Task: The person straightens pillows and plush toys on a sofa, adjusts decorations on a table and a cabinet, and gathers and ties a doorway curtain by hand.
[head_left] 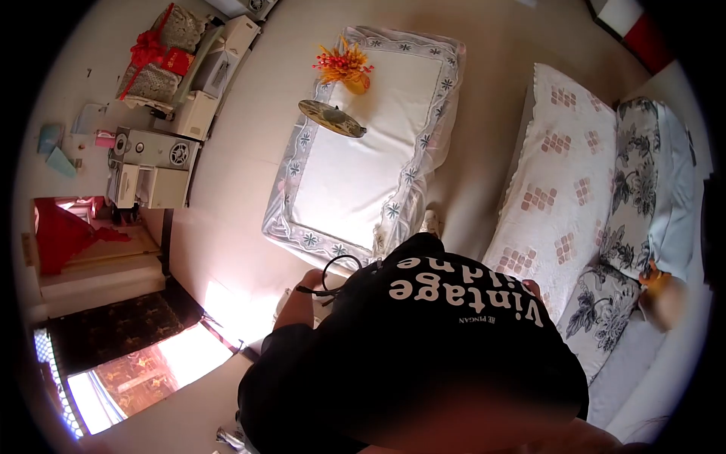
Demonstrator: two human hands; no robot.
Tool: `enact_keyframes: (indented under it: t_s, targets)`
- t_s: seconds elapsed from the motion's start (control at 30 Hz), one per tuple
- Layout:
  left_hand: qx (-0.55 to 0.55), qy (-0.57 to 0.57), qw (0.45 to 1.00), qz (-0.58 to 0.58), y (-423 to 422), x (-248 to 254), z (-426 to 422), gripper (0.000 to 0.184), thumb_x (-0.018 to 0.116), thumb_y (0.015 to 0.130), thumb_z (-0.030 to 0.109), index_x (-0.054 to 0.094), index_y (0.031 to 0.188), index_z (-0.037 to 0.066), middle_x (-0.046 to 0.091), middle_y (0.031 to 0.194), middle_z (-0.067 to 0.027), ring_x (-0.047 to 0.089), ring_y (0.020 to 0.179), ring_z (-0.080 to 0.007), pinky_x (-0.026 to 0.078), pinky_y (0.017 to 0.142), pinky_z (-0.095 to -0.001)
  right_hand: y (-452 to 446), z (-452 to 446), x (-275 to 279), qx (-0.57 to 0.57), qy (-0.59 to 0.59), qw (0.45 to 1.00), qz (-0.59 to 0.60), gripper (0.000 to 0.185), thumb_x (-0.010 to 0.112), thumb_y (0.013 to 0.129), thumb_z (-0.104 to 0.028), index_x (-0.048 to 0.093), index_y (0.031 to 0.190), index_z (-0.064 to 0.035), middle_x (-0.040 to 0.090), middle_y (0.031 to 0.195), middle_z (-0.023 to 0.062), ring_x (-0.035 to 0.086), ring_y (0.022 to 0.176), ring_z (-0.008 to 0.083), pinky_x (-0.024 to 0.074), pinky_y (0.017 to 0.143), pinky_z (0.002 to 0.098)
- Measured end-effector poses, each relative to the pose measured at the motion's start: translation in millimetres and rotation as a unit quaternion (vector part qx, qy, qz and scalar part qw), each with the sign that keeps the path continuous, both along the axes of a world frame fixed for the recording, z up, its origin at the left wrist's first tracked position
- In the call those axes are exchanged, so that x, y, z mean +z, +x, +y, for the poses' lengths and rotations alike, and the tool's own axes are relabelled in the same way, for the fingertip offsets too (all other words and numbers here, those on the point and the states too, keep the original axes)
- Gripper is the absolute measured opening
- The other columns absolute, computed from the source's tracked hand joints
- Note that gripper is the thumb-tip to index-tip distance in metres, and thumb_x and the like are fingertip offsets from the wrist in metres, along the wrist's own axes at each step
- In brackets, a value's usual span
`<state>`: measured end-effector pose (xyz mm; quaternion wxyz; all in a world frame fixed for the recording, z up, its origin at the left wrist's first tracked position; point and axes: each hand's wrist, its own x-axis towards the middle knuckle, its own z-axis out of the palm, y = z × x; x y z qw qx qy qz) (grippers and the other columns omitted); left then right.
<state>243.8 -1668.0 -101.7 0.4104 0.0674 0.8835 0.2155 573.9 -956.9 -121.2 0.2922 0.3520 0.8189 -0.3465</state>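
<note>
In the head view, your left hand (pixel 308 281) is low at your side, just off the near-left corner of the desk (pixel 446 144). A thin black cable (pixel 326 274) loops beside it, one end crossing at the hand and the other reaching toward the front of your black shirt (pixel 461 333). The loop's place suggests that you carry the cable there, leaving its slack clear of the desk top, but the grasp is too small to make out. You cannot tell how far open those fingers are, or whether they have hold of it.

Your right hand (pixel 532 287) shows only as a sliver of skin past the shirt, on the sofa (pixel 523 163) side. How its fingers stand, and whether they hold anything, you cannot tell; it seems to hang out of the way.

On the desk, a pale cloth (pixel 363 174) with a patterned border is spread, likely to protect the top. The orange flower arrangement (pixel 344 66) stands at the far left, with a round plate-like piece (pixel 331 118) just nearer to you; both look set there as decoration. Patterned cushions (pixel 637 181) line the sofa's right side, placed as a backrest.
</note>
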Motion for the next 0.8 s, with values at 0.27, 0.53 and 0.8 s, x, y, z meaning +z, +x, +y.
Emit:
enact_keyframes:
  t_s: [0.27, 0.53, 0.8]
  targets:
    - [-0.261, 0.044, 0.935, 0.235, -141.5, 39.6, 90.3, 0.017, 0.051, 0.074, 0.018, 0.059, 0.082, 0.005, 0.06, 0.08, -0.0139, 0.057, 0.074, -0.0284, 0.046, 0.065, -0.0365, -191.5, 76.0, 53.1, 0.029, 0.003, 0.994, 0.105, 0.031, 0.051, 0.074, -0.016, 0.056, 0.099, 0.0024, 0.06, 0.086, 0.018, 0.06, 0.071, 0.0242, 0.0479, 0.062, 0.033]
    - [0.264, 0.23, 0.936, 0.035, -236.9, 104.5, 179.0, 0.024, 0.052, 0.079, 0.013, 0.055, 0.098, -0.001, 0.059, 0.089, -0.0095, 0.058, 0.081, -0.0157, 0.048, 0.074, -0.0261, -341.6, 148.7, 43.9, 0.517, 0.133, 0.834, 0.141, 0.019, 0.054, 0.072, -0.014, 0.06, 0.087, -0.0038, 0.058, 0.096, 0.0161, 0.055, 0.09, 0.0286, 0.0464, 0.076, 0.035]
    - [0.433, 0.166, 0.884, 0.062, -255.0, 191.1, 247.8, 0.027, 0.049, 0.081, 0.015, 0.055, 0.102, 0.0, 0.061, 0.088, -0.0083, 0.058, 0.077, -0.0156, 0.045, 0.072, -0.0257, -515.4, 273.5, 3.3, 0.603, 0.137, 0.778, 0.111, 0.021, 0.051, 0.073, -0.019, 0.061, 0.084, -0.0033, 0.059, 0.092, 0.0164, 0.055, 0.089, 0.0304, 0.044, 0.078, 0.0394]
